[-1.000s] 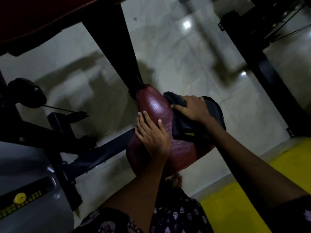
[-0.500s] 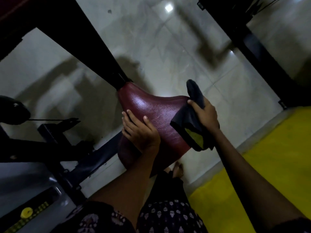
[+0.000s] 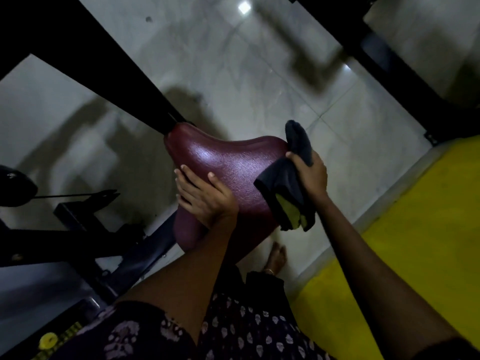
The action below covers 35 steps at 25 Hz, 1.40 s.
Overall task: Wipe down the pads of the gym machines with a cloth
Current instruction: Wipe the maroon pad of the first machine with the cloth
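Two hands work on one maroon textured vinyl pad [image 3: 228, 172], which sits at the end of a black steel arm [image 3: 109, 81] above the pale tiled floor [image 3: 259, 74]. The left hand [image 3: 205, 196] rests on the pad's near-left side, fingers [image 3: 189, 175] laid nearly straight over its edge, steadying it. The right hand [image 3: 310, 175] grips a bunched dark cloth with a yellow patch [image 3: 288, 193] at the pad's right edge; its fingers are curled round the fabric.

Most of the cloth hangs loose beside the pad rather than lying flat on it, so a stroke from here may skim the surface and miss the shiny middle. A hard push could also swing the pad against the steadying hand.

Room is open to the right, over the tiles and the yellow floor mat [image 3: 415, 229]. Leftward, the dark machine frame [image 3: 78, 229] crowds close, and a bare foot [image 3: 276, 257] stands just under the pad's near edge.
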{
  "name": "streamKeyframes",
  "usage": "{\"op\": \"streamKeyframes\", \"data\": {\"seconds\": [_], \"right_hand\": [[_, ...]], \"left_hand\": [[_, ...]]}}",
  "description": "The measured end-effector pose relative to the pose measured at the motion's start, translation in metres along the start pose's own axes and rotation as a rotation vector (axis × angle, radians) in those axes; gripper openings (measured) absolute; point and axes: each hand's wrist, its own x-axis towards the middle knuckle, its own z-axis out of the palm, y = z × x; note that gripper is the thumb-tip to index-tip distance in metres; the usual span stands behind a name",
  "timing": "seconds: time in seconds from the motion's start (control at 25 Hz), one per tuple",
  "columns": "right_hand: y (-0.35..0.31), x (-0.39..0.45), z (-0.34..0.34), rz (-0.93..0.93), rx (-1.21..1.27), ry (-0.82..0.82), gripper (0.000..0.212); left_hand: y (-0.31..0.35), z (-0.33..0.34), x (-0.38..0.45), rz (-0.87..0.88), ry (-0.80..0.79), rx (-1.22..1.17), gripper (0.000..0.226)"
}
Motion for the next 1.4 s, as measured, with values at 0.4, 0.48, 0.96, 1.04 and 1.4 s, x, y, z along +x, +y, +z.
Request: {"op": "streamKeyframes", "data": {"seconds": [0.4, 0.48, 0.96, 1.04, 1.4], "right_hand": [[0.024, -0.035, 0.022, -0.026, 0.071, 0.335, 0.068], [0.03, -0.078, 0.048, -0.068, 0.027, 0.437, 0.073], [0.054, -0.16, 0.105, -0.035, 0.322, 0.523, 0.071], [0.058, -0.156, 0.104, -0.068, 0.32, 0.543, 0.07], [0.06, -0.176, 0.129, -0.158, 0.157, 0.585, 0.061]], "left_hand": [[0.0, 0.002, 0.001, -0.034, -0.066, -0.032, 0.058], [0.001, 0.002, 0.001, -0.026, -0.097, -0.023, 0.059], [0.007, -0.004, 0.005, -0.009, -0.19, -0.049, 0.059], [0.001, -0.013, 0.007, 0.017, -0.309, -0.041, 0.061], [-0.043, -0.042, 0.119, 0.93, -0.543, -0.024, 0.102]]}}
